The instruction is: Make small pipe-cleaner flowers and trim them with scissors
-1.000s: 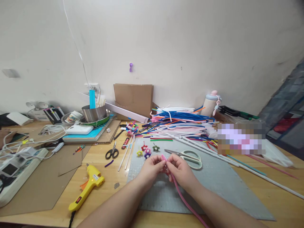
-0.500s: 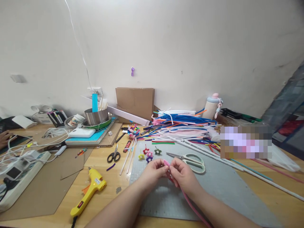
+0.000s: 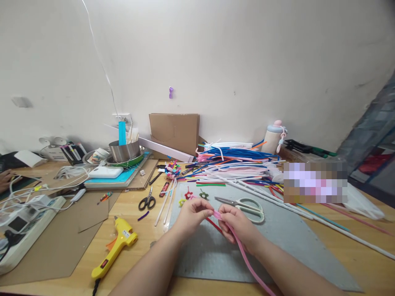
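Between my two hands, over the grey cutting mat (image 3: 197,263), a fuzzy pink pipe cleaner (image 3: 247,259) is bent at its upper end. My left hand (image 3: 195,216) pinches that bent end with thumb and fingertips. Close beside it, my right hand (image 3: 233,224) grips the same pipe cleaner, whose long tail hangs down past the right wrist. A thin red pipe cleaner (image 3: 213,225) runs below the left fingertips towards the right palm. Just beyond the hands lie a red flower (image 3: 188,193), a green flower (image 3: 204,194) and pale-green-handled scissors (image 3: 243,206). Other small flowers are partly hidden by my left hand.
A yellow glue gun (image 3: 115,246) and black scissors (image 3: 147,201) lie to the left. A heap of pipe cleaners (image 3: 237,160) fills the back. Farther left are a power strip (image 3: 33,236) and cables. Another person's hand (image 3: 5,181) shows at the left edge.
My hands have moved slightly apart, and more of the pink pipe cleaner shows between them. The red pipe cleaner is now more exposed. My left hand has shifted left, covering some flowers.
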Motion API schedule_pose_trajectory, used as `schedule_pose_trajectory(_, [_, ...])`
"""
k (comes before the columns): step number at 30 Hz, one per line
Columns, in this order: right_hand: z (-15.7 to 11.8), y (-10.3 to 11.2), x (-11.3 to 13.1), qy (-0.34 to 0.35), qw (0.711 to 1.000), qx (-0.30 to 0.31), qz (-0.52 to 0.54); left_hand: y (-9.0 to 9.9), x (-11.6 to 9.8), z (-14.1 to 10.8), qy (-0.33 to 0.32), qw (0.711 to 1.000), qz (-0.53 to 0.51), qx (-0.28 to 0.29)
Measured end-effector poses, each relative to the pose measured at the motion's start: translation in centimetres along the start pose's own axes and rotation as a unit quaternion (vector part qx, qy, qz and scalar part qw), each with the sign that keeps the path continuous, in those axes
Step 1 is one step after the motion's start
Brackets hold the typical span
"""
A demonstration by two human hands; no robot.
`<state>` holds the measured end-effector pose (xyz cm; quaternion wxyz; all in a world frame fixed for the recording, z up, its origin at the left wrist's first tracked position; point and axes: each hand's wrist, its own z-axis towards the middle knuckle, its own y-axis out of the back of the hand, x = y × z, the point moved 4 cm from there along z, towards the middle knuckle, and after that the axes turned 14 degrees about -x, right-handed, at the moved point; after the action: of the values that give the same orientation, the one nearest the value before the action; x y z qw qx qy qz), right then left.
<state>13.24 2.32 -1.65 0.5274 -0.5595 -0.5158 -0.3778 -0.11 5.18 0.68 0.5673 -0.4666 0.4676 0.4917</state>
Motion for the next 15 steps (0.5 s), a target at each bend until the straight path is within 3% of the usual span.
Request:
schedule_pose_trajectory(7, [0.00,-0.08,-0.11,0.004,1.000,0.012,-0.010,0.12,-0.29,0.04,-0.041,0.998,0.043,-0.001])
schedule_pose_trajectory(15, [0.09,0.26,-0.26,0.040,0.995,0.003,-0.095,0.27,0.12,0.09,-0.051,0.996,0.077,0.006])
